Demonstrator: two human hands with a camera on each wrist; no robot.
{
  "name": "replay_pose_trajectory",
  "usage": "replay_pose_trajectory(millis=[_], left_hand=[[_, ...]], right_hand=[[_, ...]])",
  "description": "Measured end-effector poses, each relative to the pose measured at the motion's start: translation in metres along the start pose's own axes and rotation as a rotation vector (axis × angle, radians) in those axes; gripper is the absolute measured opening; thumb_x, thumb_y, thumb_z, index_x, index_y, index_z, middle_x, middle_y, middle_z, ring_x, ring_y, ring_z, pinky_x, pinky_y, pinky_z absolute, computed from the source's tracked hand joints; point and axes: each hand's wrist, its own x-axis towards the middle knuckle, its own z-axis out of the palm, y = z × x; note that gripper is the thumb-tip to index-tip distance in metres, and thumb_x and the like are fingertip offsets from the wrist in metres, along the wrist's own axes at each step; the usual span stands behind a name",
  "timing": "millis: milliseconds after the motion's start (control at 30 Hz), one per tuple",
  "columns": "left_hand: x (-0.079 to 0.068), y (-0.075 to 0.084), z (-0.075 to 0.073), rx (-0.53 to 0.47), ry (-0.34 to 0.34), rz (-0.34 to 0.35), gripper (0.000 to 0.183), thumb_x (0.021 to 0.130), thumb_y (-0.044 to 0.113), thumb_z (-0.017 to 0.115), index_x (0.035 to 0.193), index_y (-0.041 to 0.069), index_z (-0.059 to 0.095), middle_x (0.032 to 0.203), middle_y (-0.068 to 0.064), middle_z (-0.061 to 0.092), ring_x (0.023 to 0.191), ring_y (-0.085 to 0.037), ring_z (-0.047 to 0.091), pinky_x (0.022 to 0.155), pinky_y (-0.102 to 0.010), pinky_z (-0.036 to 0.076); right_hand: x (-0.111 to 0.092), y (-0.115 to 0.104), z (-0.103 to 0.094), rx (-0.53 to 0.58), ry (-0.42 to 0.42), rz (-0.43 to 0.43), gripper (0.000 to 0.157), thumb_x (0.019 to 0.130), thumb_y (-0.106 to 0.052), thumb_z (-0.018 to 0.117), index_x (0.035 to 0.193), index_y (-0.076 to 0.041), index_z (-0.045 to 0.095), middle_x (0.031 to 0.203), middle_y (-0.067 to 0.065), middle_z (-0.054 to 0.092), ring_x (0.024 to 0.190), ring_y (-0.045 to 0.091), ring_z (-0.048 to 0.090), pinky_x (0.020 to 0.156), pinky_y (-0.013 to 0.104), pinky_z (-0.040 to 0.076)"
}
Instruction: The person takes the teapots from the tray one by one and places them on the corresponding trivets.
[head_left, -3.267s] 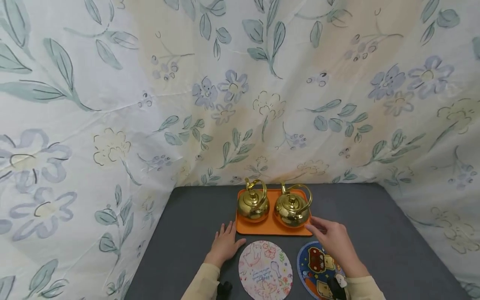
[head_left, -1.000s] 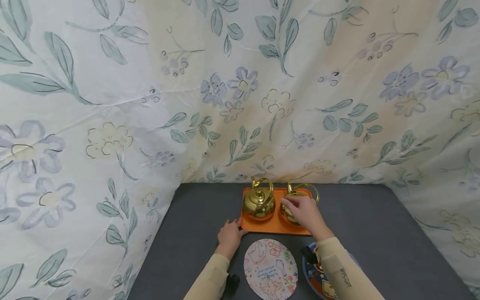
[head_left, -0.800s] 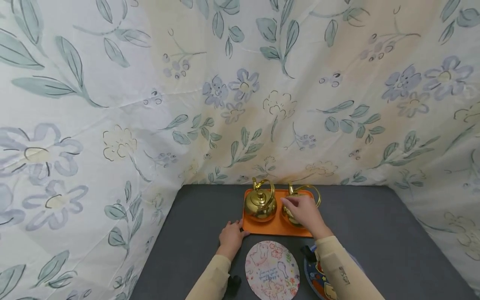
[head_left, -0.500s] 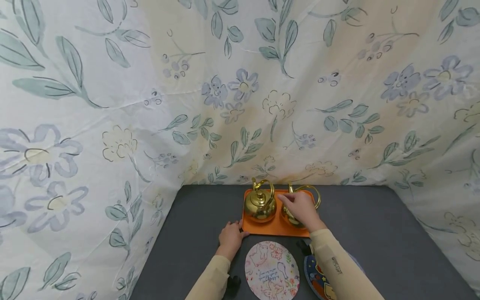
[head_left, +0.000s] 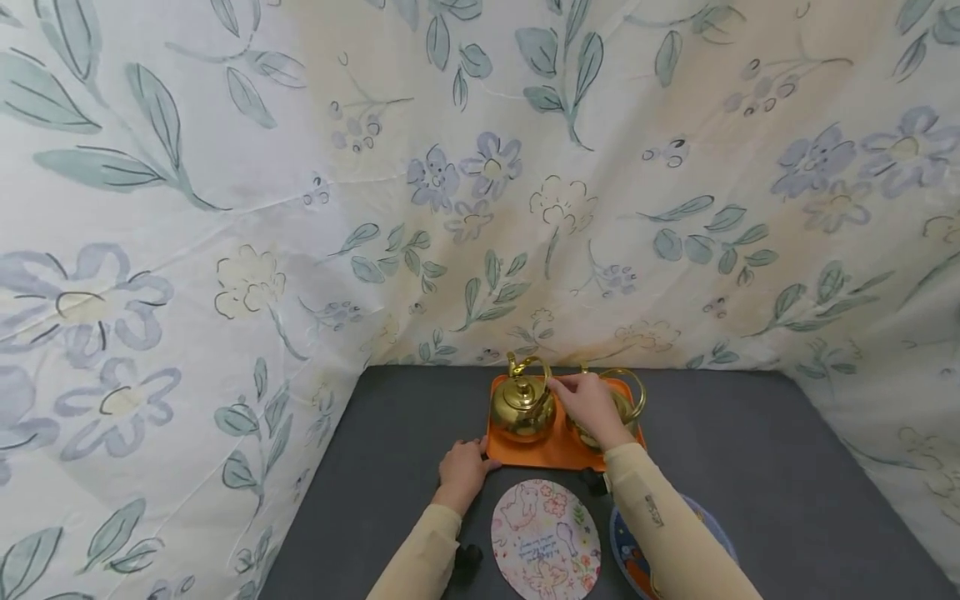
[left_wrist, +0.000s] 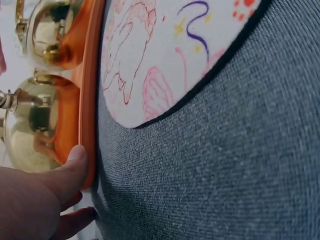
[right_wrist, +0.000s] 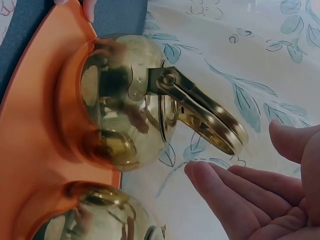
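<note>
Two gold teapots stand side by side on an orange tray [head_left: 517, 454]. My left hand [head_left: 461, 475] holds the tray's front left corner, thumb [left_wrist: 75, 162] on the rim and the other fingers round the outside. My right hand [head_left: 591, 408] reaches across the right teapot [head_left: 628, 408], hiding much of it, with fingertips near the left teapot [head_left: 516, 414]. In the right wrist view, its thumb and fingers are apart and hold nothing, just beyond the tip of the left teapot's raised handle [right_wrist: 215, 120].
A pink and white round mat [head_left: 545, 540] lies in front of the tray. The right forearm partly covers a blue round mat [head_left: 626, 550]. Floral cloth [head_left: 480, 208] rises behind and left of the dark tabletop [head_left: 795, 500].
My right hand moves from the tray's right end, over the right teapot, toward the left teapot's handle. My left hand shifts from beside the tray to its corner, then stays there.
</note>
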Motion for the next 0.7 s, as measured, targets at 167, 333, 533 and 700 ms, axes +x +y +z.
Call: replay_pose_trajectory(millis=[167, 333, 533, 700], left_hand=[[0.002, 0.001, 0.002, 0.005, 0.0, -0.004, 0.063, 0.086, 0.049, 0.075, 0.141, 0.019, 0.062, 0.134, -0.009, 0.066, 0.117, -0.039, 0.063, 0.088, -0.056, 0.055], [0.002, 0.001, 0.006, -0.005, 0.001, -0.012, 0.063, 0.085, 0.048, 0.077, 0.139, 0.018, 0.064, 0.133, -0.009, 0.067, 0.116, -0.04, 0.063, 0.088, -0.056, 0.055], [0.004, 0.003, 0.007, 0.003, 0.013, -0.014, 0.063, 0.084, 0.048, 0.078, 0.138, 0.018, 0.065, 0.131, -0.008, 0.069, 0.114, -0.038, 0.065, 0.087, -0.055, 0.055], [0.004, 0.002, 0.004, -0.006, 0.019, -0.028, 0.061, 0.085, 0.047, 0.078, 0.137, 0.017, 0.066, 0.131, -0.009, 0.069, 0.115, -0.039, 0.064, 0.089, -0.055, 0.055]], right_hand=[[0.007, 0.001, 0.005, -0.021, 0.008, -0.016, 0.056, 0.099, -0.052, 0.059, 0.122, -0.003, 0.074, 0.112, 0.017, 0.075, 0.083, 0.025, 0.072, 0.067, 0.037, 0.056], [0.009, 0.003, 0.009, -0.023, 0.021, 0.012, 0.068, 0.099, -0.055, 0.058, 0.132, 0.005, 0.064, 0.125, 0.025, 0.068, 0.108, 0.037, 0.069, 0.087, 0.051, 0.058], [0.014, 0.004, 0.011, -0.005, 0.029, 0.011, 0.068, 0.1, -0.052, 0.058, 0.133, 0.008, 0.062, 0.127, 0.027, 0.066, 0.107, 0.039, 0.069, 0.089, 0.052, 0.057], [0.019, -0.001, 0.013, -0.01, 0.042, -0.041, 0.054, 0.1, -0.044, 0.061, 0.118, 0.005, 0.072, 0.111, 0.026, 0.072, 0.091, 0.035, 0.072, 0.08, 0.049, 0.058]])
